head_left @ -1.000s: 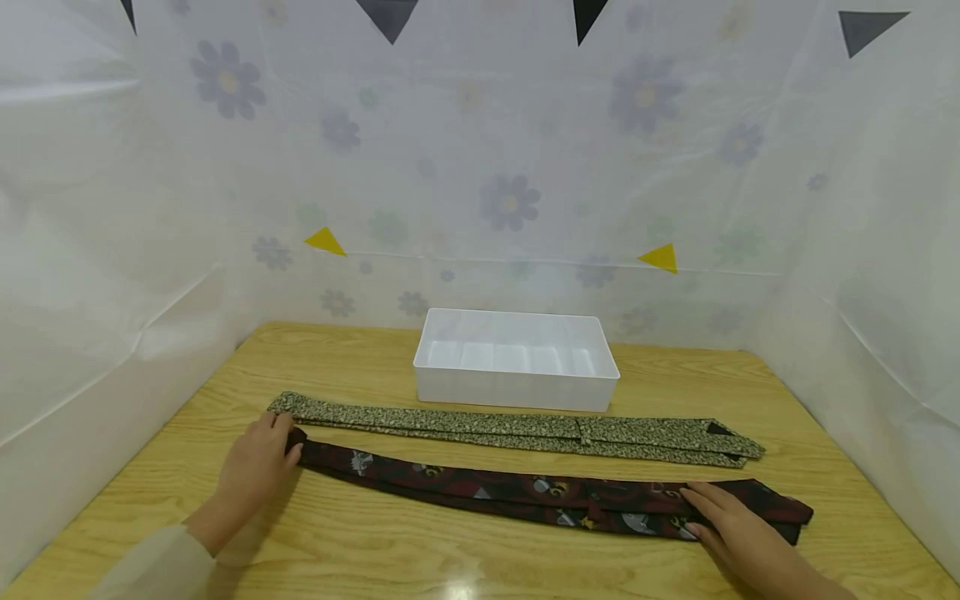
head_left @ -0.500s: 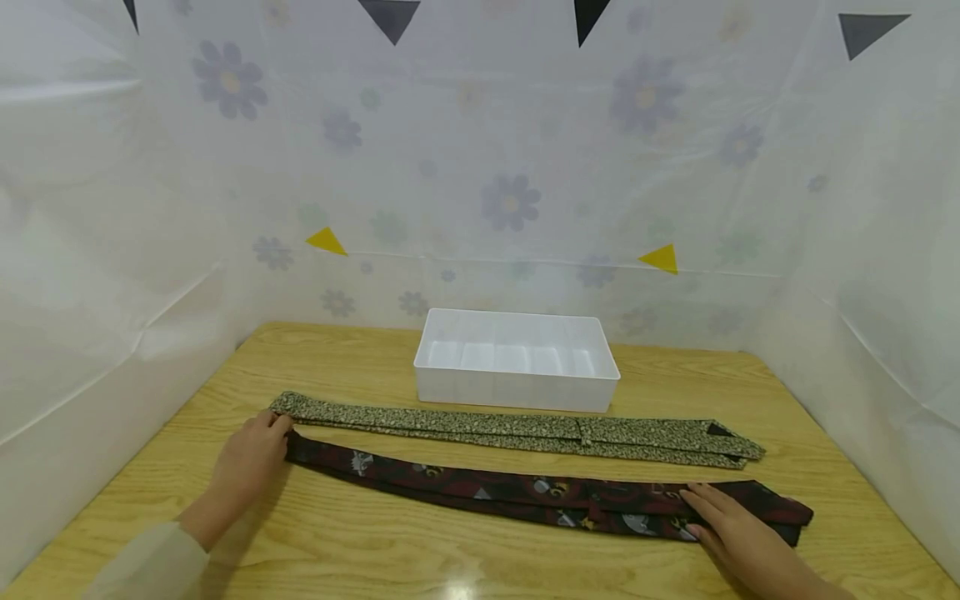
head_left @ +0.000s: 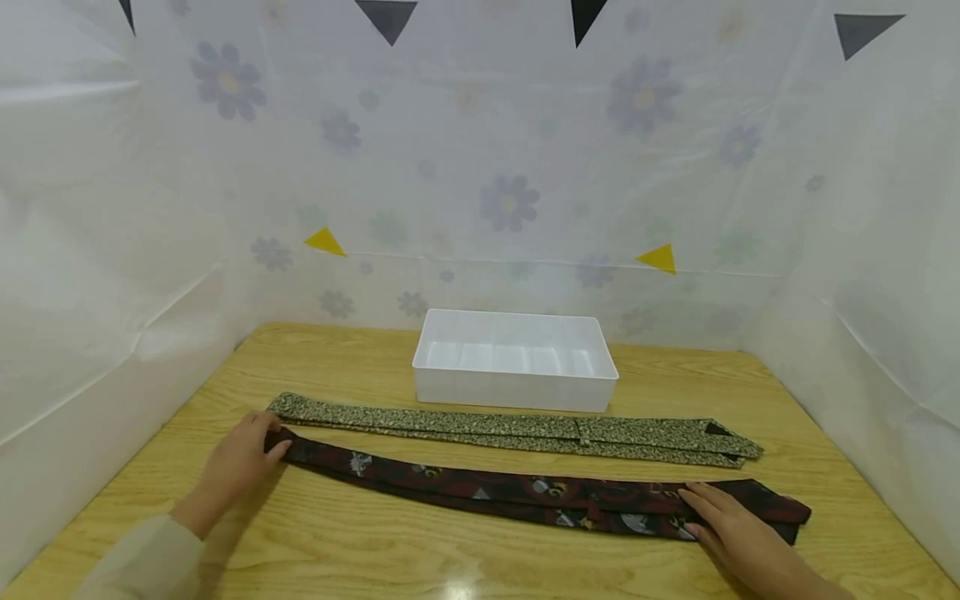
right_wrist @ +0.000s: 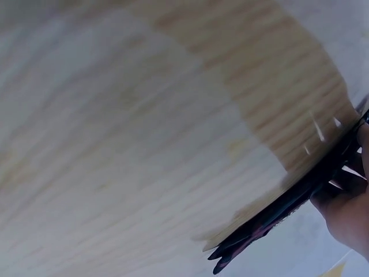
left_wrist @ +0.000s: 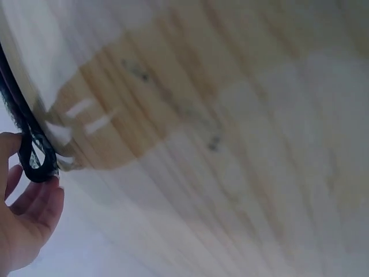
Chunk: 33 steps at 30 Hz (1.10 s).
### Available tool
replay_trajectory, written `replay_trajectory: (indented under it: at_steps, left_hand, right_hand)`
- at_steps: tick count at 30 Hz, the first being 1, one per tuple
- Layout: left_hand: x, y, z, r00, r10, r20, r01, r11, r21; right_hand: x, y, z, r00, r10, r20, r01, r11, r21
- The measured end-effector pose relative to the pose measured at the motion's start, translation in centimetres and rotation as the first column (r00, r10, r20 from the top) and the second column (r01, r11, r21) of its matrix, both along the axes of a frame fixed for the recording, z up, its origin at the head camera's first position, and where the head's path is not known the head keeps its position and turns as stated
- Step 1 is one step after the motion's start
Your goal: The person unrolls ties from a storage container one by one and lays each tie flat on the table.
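A dark red and black patterned necktie, folded lengthwise, lies across the near part of the table. My left hand pinches its folded left end; in the left wrist view that end makes a small loop between thumb and fingers. Toward the wide right end, my right hand holds the same tie, fingers over the far edge and thumb at the near edge. In the right wrist view the pointed tips stick out past the hand. Behind it lies a green speckled necktie, also doubled over.
A white box with low dividers inside stands behind the green tie. The wooden table is enclosed by pale sheets, the back one flower-printed. Yellow and grey triangles hang on the back sheet.
My left hand has shifted slightly left, and the dark tie's left end has come along with it. My right hand, the green tie and the box have stayed in place.
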<state>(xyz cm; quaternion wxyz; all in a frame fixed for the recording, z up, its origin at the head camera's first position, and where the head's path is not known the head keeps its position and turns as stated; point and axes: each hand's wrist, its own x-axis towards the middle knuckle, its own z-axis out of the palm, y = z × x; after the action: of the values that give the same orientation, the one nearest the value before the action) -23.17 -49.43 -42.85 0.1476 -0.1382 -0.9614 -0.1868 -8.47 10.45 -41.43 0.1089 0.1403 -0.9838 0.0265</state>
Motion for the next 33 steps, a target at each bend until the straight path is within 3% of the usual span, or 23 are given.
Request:
replay_trajectory:
  at_steps: [3, 6, 8, 14, 17, 23, 33]
  left_hand:
    - [-0.3, -0.2, 0.0, 0.998, 0.004, 0.061, -0.008, 0.997, 0.074]
    - [-0.4, -0.4, 0.0, 0.996, 0.004, 0.088, -0.016, 0.991, 0.136]
    - [-0.4, -0.6, 0.0, 0.994, 0.005, 0.105, -0.022, 0.986, 0.163]
    - [-0.4, -1.1, 0.1, 0.989, 0.019, 0.149, -0.049, 0.978, 0.203]
    - [-0.4, -1.4, 0.2, 0.984, 0.027, 0.174, -0.067, 0.972, 0.227]
    - [-0.5, -1.9, 0.3, 0.978, 0.038, 0.207, -0.094, 0.96, 0.264]
    - [-0.6, -2.7, 0.3, 0.957, 0.041, 0.286, -0.13, 0.945, 0.299]
  right_hand:
    - [-0.1, 0.2, 0.6, 0.993, -0.012, 0.115, 0.018, 0.998, -0.055]
    - [-0.5, 0.6, 1.2, 0.958, -0.056, 0.282, 0.095, 0.988, -0.126]
    - [-0.8, 0.9, 1.5, 0.942, -0.077, 0.326, 0.131, 0.981, -0.146]
    - [-1.7, 2.0, 2.0, 0.973, -0.104, 0.205, 0.139, 0.976, -0.165]
    - [-2.0, 2.9, 2.4, 0.973, -0.148, 0.179, 0.18, 0.968, -0.177]
    - [-2.2, 4.5, 2.8, 0.962, -0.216, 0.166, 0.243, 0.957, -0.16]
    - [-2.6, 6.4, 2.9, 0.914, -0.281, 0.292, 0.316, 0.945, -0.08]
